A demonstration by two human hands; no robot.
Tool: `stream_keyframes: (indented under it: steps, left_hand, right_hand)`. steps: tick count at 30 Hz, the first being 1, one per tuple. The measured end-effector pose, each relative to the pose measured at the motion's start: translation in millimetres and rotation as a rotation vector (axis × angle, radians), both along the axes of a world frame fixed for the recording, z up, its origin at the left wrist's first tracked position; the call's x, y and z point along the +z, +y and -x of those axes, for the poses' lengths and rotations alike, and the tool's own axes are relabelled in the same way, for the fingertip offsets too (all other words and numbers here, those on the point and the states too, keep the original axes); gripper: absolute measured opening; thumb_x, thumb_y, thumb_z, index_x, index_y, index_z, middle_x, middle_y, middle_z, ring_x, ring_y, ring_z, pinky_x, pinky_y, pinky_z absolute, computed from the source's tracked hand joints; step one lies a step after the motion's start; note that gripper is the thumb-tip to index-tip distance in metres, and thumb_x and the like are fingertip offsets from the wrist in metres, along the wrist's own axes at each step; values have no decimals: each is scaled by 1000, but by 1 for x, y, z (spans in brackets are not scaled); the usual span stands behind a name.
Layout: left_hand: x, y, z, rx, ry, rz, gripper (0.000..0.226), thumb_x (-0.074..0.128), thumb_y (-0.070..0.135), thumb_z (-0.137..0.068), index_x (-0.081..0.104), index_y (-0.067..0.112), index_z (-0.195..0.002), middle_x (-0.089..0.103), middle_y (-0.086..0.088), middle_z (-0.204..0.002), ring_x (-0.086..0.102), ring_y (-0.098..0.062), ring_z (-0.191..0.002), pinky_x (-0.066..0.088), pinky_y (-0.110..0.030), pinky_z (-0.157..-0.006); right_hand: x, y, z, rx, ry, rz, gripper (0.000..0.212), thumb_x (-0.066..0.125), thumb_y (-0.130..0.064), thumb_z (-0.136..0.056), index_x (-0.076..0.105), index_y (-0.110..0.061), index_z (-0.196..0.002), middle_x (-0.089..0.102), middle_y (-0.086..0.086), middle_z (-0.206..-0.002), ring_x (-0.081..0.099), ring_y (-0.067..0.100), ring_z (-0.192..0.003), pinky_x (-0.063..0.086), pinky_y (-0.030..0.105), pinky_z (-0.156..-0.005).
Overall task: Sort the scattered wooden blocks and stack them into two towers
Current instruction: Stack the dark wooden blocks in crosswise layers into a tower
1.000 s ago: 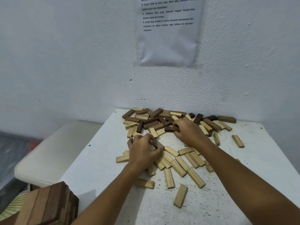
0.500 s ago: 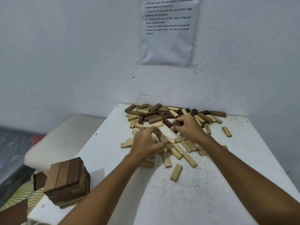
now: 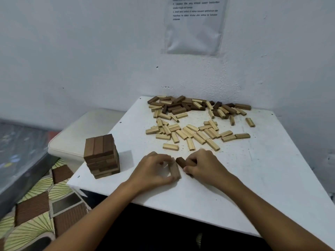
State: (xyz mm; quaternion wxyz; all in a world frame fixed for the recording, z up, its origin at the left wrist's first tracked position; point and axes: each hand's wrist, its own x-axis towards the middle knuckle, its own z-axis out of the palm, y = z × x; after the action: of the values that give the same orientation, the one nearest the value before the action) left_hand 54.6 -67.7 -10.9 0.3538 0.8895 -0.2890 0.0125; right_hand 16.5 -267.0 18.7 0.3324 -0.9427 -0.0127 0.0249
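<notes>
White plaster wall fills the background, with a printed sheet (image 3: 194, 24) fixed to it above a white table (image 3: 262, 178); both hands are rested on the tabletop near its front edge. The left hand (image 3: 154, 169) is curled, and a brown block (image 3: 174, 169) is gripped between its thumb and fingers; the right hand (image 3: 204, 165), just beside it, is likewise curled around a darker brown block (image 3: 181, 161), whose end is seen protruding towards the left hand; the two blocks are nearly touching. Beyond both hands, light blocks (image 3: 192, 134) are scattered flat across the middle of the table; further still, against the wall, a mixed heap of dark and light blocks (image 3: 183, 105) is seen. To the left of the left hand, near the table's corner, a tower of dark blocks (image 3: 101, 156) is stood upright, three blocks laid across its top.
</notes>
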Motion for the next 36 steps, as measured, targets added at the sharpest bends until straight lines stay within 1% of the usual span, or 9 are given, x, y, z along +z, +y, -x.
stream_keyframes:
  steps: [6,9,13,16,19,22,26,31,36]
  left_hand:
    - [-1,17,9,-59,24,-33,53,70,55,-61,74,27,-107,66,10,-119,55,-3,-103,42,-16,-89]
    - [0,16,10,-65,34,-51,57,67,58,-61,73,26,-109,65,9,-120,53,-6,-107,40,-17,-91]
    - [3,7,13,-59,28,-41,57,70,51,-64,69,26,-115,66,14,-111,52,-6,-103,41,-20,-87]
    - [3,0,15,-42,36,-63,66,72,53,-64,62,29,-124,62,17,-116,49,-8,-108,42,-28,-93]
    - [2,-7,14,-15,42,-117,81,80,56,-64,53,27,-134,57,11,-132,44,-11,-120,39,-33,-101]
    - [4,-11,12,-2,64,-107,80,83,48,-67,52,25,-137,58,6,-126,44,-12,-120,39,-29,-96]
    - [6,-12,11,-23,93,-111,74,84,39,-69,54,25,-135,52,11,-108,46,-10,-113,37,-21,-88]
    - [6,-2,6,-80,148,-102,74,77,46,-62,56,32,-131,57,8,-117,47,-4,-108,36,-11,-85]
    - [5,1,7,-86,81,-94,69,85,48,-62,63,27,-124,56,9,-126,44,-6,-117,38,-25,-97]
  right_hand:
    - [-7,16,12,-4,-10,-119,42,71,-22,-81,44,-17,-50,41,-5,-49,39,9,-48,30,26,-51]
    - [2,10,9,-75,36,-249,17,73,-22,-83,72,-13,-69,60,-6,-57,53,5,-52,40,22,-53]
    - [6,0,3,-162,37,-381,14,84,-14,-73,71,-12,-80,66,-5,-71,61,-6,-52,44,12,-53]
    - [4,-4,-2,-232,16,-346,30,88,-17,-66,68,-13,-88,65,3,-79,67,5,-61,48,20,-54]
    - [1,-7,-5,-221,8,-282,27,85,-18,-71,67,-13,-91,68,9,-76,64,14,-59,45,24,-48]
    - [-1,-11,-4,-182,62,-300,27,77,-6,-79,67,-8,-104,67,10,-68,58,10,-44,46,24,-43]
    - [-4,-14,-2,-129,109,-311,32,75,-3,-80,67,-6,-110,67,10,-63,60,14,-45,49,26,-48]
    - [-6,-9,2,-94,125,-315,29,75,-2,-80,66,-7,-106,69,10,-61,63,15,-47,51,27,-50]
    - [-2,-14,1,19,8,-117,37,80,-14,-76,70,-19,-111,63,-8,-100,56,4,-79,42,16,-65]
